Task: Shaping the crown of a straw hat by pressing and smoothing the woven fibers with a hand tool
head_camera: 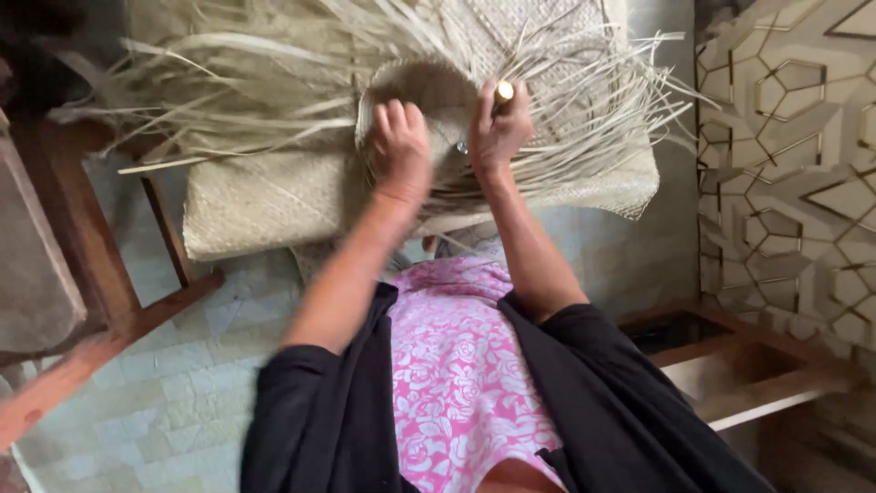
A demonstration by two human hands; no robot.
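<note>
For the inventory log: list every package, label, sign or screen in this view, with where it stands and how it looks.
None in view: no package, label, sign or screen.
Left hand: flat on a round woven straw piece with loose strands.
Right hand: holds a small gold-tipped tool at that piece.
Woven mat: pale, folded, under it.
</note>
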